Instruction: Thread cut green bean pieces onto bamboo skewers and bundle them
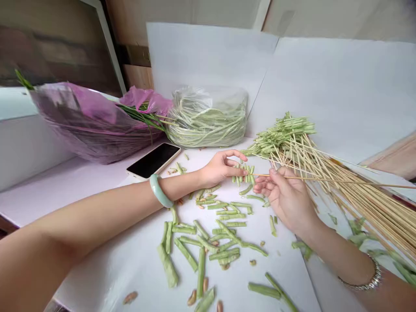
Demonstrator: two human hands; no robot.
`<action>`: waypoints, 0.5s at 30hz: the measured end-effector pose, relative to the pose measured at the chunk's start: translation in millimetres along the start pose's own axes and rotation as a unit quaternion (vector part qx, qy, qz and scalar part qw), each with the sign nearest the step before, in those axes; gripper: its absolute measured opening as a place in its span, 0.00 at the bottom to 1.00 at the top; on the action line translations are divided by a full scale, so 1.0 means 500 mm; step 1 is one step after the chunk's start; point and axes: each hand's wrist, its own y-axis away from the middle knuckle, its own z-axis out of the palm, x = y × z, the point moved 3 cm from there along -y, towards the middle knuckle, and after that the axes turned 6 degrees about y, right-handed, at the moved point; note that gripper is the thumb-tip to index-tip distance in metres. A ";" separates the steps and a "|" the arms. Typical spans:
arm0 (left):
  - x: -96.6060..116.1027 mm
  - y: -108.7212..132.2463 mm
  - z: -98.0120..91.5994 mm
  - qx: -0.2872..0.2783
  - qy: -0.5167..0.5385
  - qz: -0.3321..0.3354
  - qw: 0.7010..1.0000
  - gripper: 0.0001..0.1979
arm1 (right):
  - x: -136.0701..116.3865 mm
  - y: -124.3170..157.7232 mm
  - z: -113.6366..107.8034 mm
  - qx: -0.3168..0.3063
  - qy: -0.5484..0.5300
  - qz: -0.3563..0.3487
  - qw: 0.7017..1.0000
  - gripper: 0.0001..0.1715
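Note:
Several short pieces of green bean (249,173) are threaded side by side on the tip of a thin bamboo skewer (325,178). My left hand (224,167) is closed around these threaded bean pieces, thumb and fingers on them. Farther along, my right hand (290,197) pinches the skewer between thumb and fingers; the skewer's long end runs off to the right. Below both hands, loose cut bean pieces (227,234) lie scattered over the white table (107,268), with a few brown bean seeds (191,297) among them.
Finished skewers of beans (284,132) are piled at back right, beside a bundle of bare skewers (373,203). A phone (155,160) lies at left. Behind it stand a pink plastic bag (97,121) and a clear bag of long beans (211,121). White boards (341,86) rise behind.

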 end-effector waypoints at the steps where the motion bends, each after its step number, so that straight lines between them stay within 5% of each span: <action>1: 0.000 0.000 0.000 -0.002 0.003 -0.001 1.000 0.20 | 0.000 -0.002 0.000 -0.003 0.001 -0.001 1.000 0.24; 15: 0.003 0.002 0.004 -0.004 0.007 0.001 1.000 0.19 | -0.002 -0.005 0.002 0.007 0.001 0.002 1.000 0.24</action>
